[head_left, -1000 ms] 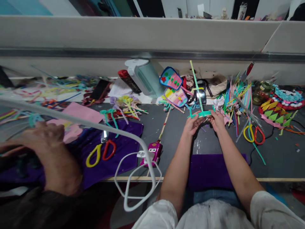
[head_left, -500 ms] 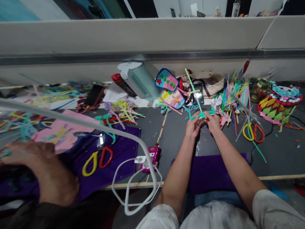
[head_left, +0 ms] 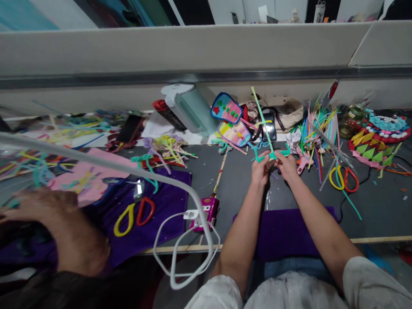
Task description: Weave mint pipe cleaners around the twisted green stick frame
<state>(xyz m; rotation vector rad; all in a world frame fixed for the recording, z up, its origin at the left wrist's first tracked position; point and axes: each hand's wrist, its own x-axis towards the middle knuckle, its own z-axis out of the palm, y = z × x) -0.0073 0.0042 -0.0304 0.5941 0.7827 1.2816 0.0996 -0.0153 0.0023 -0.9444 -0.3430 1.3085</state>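
Observation:
Both of my hands meet over the dark grey table [head_left: 380,210] on one teal pipe-cleaner piece [head_left: 264,124]. My left hand [head_left: 260,168] pinches its left side and my right hand [head_left: 286,165] pinches its right side. A long straight stem of the piece rises up and away from my fingers, with short teal arms sticking out to either side at the base. A purple felt sheet [head_left: 283,231] lies on the table edge under my forearms.
Loose pipe cleaners [head_left: 317,124] and red-and-yellow scissors [head_left: 343,180] lie right of my hands. Felt fans [head_left: 230,116], a teal-and-white appliance [head_left: 188,107] and a bag stand behind. A co-worker's arm [head_left: 58,227], second scissors [head_left: 135,212], a pink glue gun [head_left: 206,210] and white cable sit left.
My hands shifted slightly left and away with the teal piece, its stem tilting a little. The co-worker's arm moved down and left.

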